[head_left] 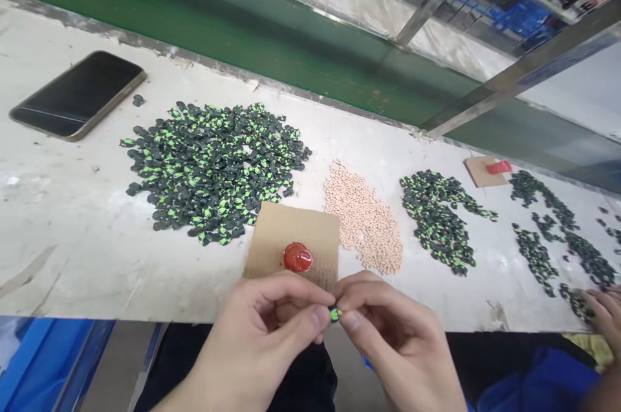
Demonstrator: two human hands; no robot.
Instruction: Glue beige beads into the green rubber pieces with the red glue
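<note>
In the head view, the small black-and-green piece [334, 314] is held up between both hands, in front of the near edge of the table [184, 295]. Its green-marked face turns toward the camera; the fingers cover its ends, so its long axis and pointing direction cannot be told. The left hand [242, 334] pinches its left side between thumb and forefinger. The right hand [407, 334] has thumb and forefinger closed together at its right edge, a tiny pale tip showing there; what they grip is unclear. Just beyond lies a cardboard square [272, 237] bearing a glossy red blob [297, 257], between a large heap of black-and-green pieces [218, 166] and pale beads [361, 218].
</note>
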